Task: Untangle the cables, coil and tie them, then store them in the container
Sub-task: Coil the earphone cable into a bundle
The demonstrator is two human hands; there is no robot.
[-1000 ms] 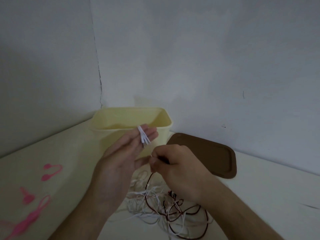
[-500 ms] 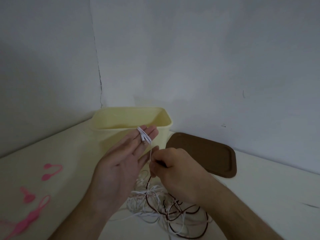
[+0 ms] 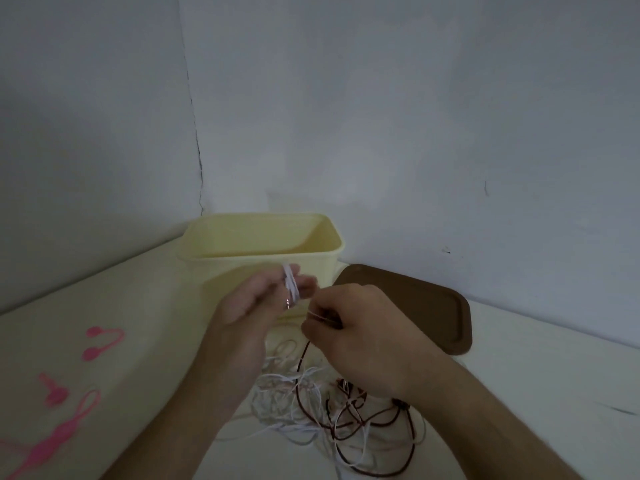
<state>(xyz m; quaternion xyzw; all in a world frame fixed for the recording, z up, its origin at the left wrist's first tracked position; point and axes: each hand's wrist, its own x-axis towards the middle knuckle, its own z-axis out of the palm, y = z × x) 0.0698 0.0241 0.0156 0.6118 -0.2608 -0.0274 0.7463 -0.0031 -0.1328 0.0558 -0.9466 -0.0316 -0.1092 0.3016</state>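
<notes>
While most of the thin white and dark red cables [image 3: 332, 407] lie in a loose tangle on the near part of the pale tabletop [image 3: 519, 375], we judge the task to be at an early stage: one cable is being coiled, none is tied, and nothing shows inside the open pale yellow plastic container [image 3: 259, 244] as far as its interior can be seen. Our left hand [image 3: 256, 303] holds a small coil of white cable [image 3: 291, 282] wound round its curled fingers, just in front of the container. Our right hand [image 3: 353, 327] pinches the running strand between thumb and fingers, close to the left hand's right side. The strand is thin and limp; the heap below shows white and red loops interlaced. The flat brown lid [image 3: 415, 306] lies right of the container. Pink silicone cable ties [image 3: 65, 389] wait on the left, well apart from the hands.
</notes>
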